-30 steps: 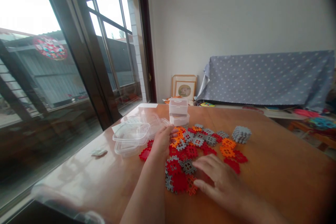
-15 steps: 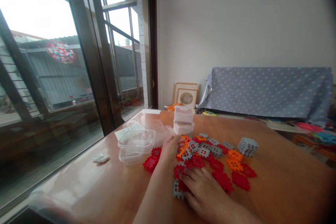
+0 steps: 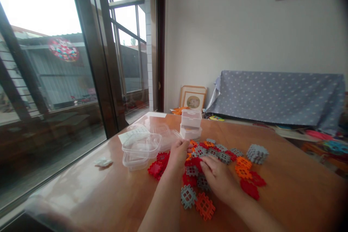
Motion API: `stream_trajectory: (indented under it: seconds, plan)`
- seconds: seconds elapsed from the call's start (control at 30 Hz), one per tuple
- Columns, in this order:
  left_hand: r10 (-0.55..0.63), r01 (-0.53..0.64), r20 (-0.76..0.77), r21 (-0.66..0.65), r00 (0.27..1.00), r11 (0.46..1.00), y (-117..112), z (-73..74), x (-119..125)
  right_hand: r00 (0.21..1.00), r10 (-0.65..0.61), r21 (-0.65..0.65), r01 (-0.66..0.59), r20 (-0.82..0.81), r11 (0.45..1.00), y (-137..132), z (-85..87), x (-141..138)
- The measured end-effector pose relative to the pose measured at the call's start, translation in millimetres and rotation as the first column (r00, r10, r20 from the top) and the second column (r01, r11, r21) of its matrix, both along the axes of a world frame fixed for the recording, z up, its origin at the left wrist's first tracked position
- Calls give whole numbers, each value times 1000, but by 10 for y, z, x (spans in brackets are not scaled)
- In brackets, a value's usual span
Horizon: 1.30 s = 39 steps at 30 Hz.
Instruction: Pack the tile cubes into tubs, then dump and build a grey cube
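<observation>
Left hand [image 3: 178, 155]: curled right by the red plastic tiles [image 3: 157, 169], narrow grip, can't tell if holding anything!
Right hand [image 3: 217, 178]: down over a grey plastic tile [image 3: 202, 183], narrow grip, holding unclear!

The interlocking building tiles [image 3: 205, 206] at lower centre are smooth, matt plastic, while the clear plastic tubs [image 3: 140, 145] to their left look thin and glossy. The wood-toned surface [image 3: 288, 188] beneath them has a high-gloss finish with bright reflections, and the dotted cloth [image 3: 274, 98] at right looks soft and matt.
</observation>
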<state>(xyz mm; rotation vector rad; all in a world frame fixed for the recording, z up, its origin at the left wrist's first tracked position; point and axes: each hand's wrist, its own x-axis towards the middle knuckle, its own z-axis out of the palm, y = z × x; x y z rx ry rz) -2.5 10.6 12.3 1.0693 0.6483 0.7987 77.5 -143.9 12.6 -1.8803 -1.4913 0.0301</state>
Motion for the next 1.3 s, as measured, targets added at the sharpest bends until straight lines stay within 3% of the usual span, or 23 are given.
stream_trajectory:
  seconds: [0.07,0.17,0.23,0.33,0.5,0.63,0.73,0.97,1.17,1.3]
  plan:
    - [-24,25,-34,28,999,999,-47,15,22,973,-30,58,44,-227,997,-57,20,102]
    - [-82,90,-82,104,993,990,-158,63,31,846,-47,61,94,-532,994,-172,46,210]
    - [-180,189,-76,147,981,971,-250,93,27,776,-39,75,110,-629,991,-247,59,247]
    - [-341,344,-47,165,939,924,-385,101,42,733,-16,97,112,-680,989,-338,57,275]
    - [-452,454,-49,136,891,881,-525,33,141,793,-29,73,92,-608,993,-501,5,378]
    - [-491,497,-82,103,868,862,-562,11,187,919,-33,65,64,-393,996,-689,-52,560]
    - [-536,543,-100,71,838,836,-597,22,198,968,-17,29,25,-249,999,-799,-102,695]
    - [-593,612,-177,87,786,786,-723,58,222,988,6,-29,-11,-154,1000,-956,-134,868]
    - [-491,553,-296,182,819,813,-682,35,234,974,44,-134,-75,-222,988,-1080,-95,987]
    - [-478,585,-384,235,790,776,-638,-17,240,990,30,-220,-61,-140,974,-1095,-128,1031]
